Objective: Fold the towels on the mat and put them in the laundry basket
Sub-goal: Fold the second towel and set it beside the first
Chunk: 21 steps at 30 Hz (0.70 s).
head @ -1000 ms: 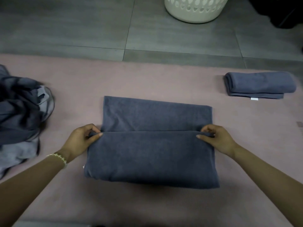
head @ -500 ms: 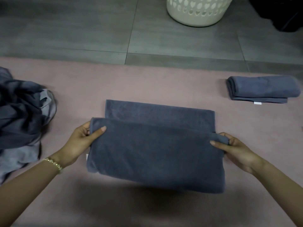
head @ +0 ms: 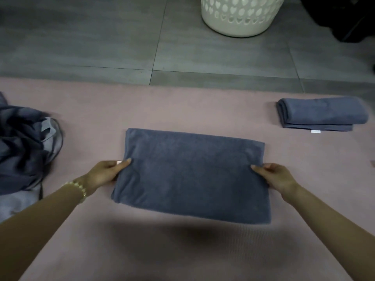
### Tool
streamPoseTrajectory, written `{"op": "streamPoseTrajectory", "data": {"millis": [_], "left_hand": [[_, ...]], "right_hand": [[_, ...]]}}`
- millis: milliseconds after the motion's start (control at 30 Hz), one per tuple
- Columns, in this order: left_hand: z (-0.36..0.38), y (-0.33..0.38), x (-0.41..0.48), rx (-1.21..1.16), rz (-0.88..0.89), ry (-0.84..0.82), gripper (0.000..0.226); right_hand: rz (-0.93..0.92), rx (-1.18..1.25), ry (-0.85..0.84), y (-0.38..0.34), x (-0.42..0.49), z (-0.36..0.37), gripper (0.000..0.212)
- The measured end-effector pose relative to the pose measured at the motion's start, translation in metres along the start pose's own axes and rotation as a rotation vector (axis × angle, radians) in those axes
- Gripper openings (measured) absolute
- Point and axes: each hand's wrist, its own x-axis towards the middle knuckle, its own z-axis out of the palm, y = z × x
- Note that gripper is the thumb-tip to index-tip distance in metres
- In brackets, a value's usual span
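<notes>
On the pink mat [head: 182, 102], the middle towel [head: 190, 175] now has its near flap laid over to the far edge, hiding the strip that showed a moment ago. One rumpled heap [head: 22, 147] lies left, one basket [head: 239, 17] stands beyond the mat, and one folded towel [head: 322, 115] lies right. The left hand [head: 103, 175] and right hand [head: 278, 179] each pinch an end of the middle towel.

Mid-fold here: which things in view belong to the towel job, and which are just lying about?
Job: held towel, left hand, right hand, folded towel, unfolded pile, laundry basket, mat.
Lying about: dark object, top right.
</notes>
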Motion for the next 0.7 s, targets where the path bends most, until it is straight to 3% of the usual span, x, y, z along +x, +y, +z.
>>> {"op": "streamPoseTrajectory", "data": {"millis": [67, 167, 267, 400, 500, 600, 700], "left_hand": [[-0.003, -0.020, -0.015, 0.003, 0.043, -0.057, 0.029], [0.001, -0.037, -0.027, -0.080, 0.169, -0.016, 0.019], [0.011, -0.038, -0.029, -0.021, 0.256, -0.011, 0.015], [0.018, -0.034, -0.025, 0.107, 0.364, 0.122, 0.025], [0.016, -0.034, -0.023, -0.020, 0.370, 0.241, 0.028], [0.007, -0.046, -0.022, 0.088, 0.328, 0.167, 0.026], [0.008, -0.054, -0.025, 0.045, 0.305, 0.219, 0.024]], "right_hand": [[0.026, -0.064, -0.038, 0.014, -0.021, 0.002, 0.026], [0.039, -0.151, -0.068, 0.033, -0.045, 0.007, 0.025], [-0.030, -0.226, 0.039, 0.046, -0.050, 0.014, 0.039], [-0.165, -0.220, 0.214, 0.057, -0.053, 0.024, 0.032], [-0.237, -0.192, 0.311, 0.060, -0.057, 0.025, 0.031], [-0.230, -0.206, 0.316, 0.066, -0.057, 0.027, 0.028], [-0.213, -0.231, 0.309, 0.072, -0.057, 0.032, 0.026]]}}
